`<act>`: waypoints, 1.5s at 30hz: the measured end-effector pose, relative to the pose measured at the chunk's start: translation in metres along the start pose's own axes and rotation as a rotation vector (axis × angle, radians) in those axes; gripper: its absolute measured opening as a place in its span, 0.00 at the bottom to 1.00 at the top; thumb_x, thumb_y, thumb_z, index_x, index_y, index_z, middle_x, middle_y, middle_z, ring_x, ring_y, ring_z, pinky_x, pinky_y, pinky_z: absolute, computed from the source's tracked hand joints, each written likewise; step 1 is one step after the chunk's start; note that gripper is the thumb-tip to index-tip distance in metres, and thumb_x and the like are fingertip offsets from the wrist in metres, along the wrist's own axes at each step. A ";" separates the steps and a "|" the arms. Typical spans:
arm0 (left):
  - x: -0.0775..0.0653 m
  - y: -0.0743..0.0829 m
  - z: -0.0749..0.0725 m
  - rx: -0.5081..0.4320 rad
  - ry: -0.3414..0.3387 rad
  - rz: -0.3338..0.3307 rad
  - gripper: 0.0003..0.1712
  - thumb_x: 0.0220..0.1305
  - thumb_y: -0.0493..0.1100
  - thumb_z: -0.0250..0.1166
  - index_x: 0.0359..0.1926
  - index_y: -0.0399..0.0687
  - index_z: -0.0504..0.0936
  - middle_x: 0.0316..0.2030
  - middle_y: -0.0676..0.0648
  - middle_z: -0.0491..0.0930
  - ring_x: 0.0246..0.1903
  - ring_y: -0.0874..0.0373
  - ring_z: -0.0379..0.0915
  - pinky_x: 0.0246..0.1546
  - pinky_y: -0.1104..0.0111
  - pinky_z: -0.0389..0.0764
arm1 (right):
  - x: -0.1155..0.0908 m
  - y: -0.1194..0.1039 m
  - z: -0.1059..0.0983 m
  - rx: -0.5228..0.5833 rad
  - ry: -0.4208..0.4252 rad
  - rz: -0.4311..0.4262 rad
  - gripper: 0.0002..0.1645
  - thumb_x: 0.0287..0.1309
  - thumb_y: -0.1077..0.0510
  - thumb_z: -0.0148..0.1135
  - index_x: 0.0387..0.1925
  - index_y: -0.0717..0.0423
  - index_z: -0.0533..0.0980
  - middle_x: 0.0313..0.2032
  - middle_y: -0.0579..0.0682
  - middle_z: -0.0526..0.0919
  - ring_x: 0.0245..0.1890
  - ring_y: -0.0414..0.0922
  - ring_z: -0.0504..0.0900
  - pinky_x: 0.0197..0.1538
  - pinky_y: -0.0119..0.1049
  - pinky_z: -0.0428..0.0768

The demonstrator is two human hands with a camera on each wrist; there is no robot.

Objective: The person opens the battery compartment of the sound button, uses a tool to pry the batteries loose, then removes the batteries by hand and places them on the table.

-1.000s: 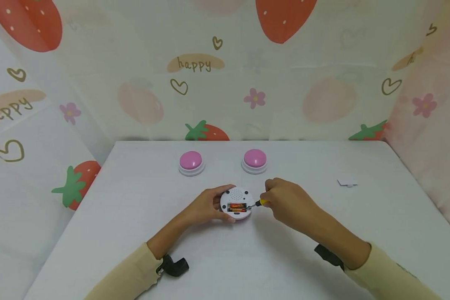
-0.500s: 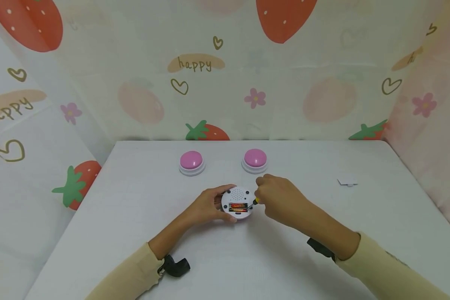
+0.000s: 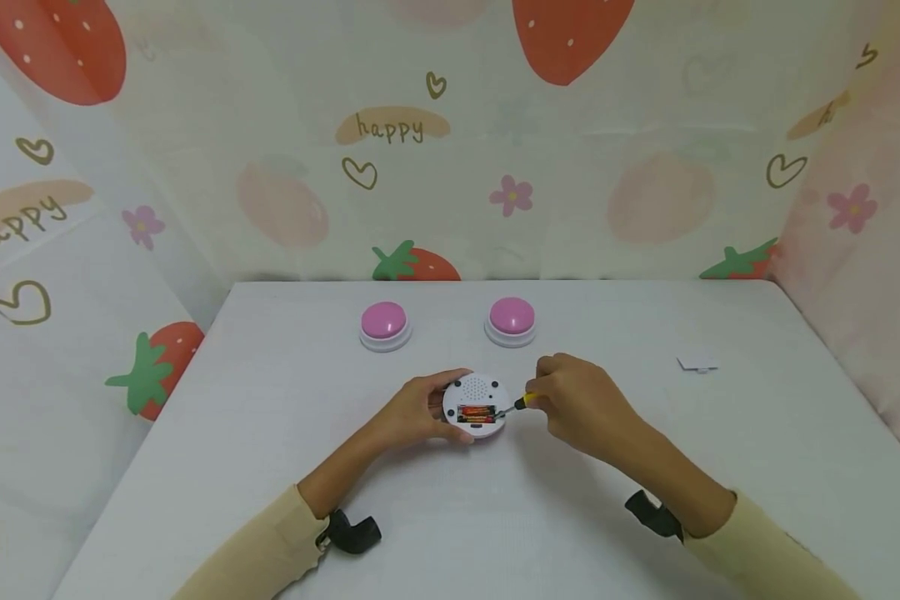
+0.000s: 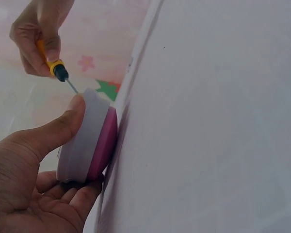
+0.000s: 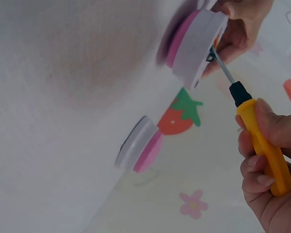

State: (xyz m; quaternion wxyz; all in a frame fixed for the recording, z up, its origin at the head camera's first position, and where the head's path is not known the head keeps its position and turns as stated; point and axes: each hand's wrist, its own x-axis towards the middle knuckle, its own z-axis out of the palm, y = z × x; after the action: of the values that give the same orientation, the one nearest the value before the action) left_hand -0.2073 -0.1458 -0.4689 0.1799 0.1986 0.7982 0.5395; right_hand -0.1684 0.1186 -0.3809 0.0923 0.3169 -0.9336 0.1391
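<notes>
My left hand grips the rim of a round white push-button device, turned over so its underside faces up and its pink button faces the table. Two red and black batteries show in its uncovered compartment. A yellow-handled screwdriver is held in my right hand, fingers curled round the handle. Its metal shaft slants down to the compartment's right end; whether the tip touches the batteries or the case cannot be told.
Two more pink-topped buttons, a left one and a right one, stand at the back of the white table. A small white cover piece lies to the right. Printed fabric walls in the back and sides.
My right hand with the screwdriver first moved left toward the device, then drew back right, so more of the shaft and handle shows. The left hand and device stay nearly still.
</notes>
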 end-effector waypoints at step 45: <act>0.002 -0.002 -0.001 -0.068 -0.015 -0.020 0.53 0.47 0.36 0.83 0.74 0.45 0.67 0.64 0.43 0.75 0.58 0.52 0.77 0.58 0.66 0.79 | -0.007 0.004 0.003 -0.031 -0.010 0.062 0.05 0.51 0.63 0.78 0.33 0.54 0.89 0.26 0.43 0.81 0.24 0.39 0.73 0.26 0.27 0.72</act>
State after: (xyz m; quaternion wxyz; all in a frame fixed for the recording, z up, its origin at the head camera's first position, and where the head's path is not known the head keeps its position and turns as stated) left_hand -0.2096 -0.1464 -0.4704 0.1979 0.1885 0.7800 0.5630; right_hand -0.1660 0.1244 -0.3867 0.0882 0.2869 -0.9456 0.1257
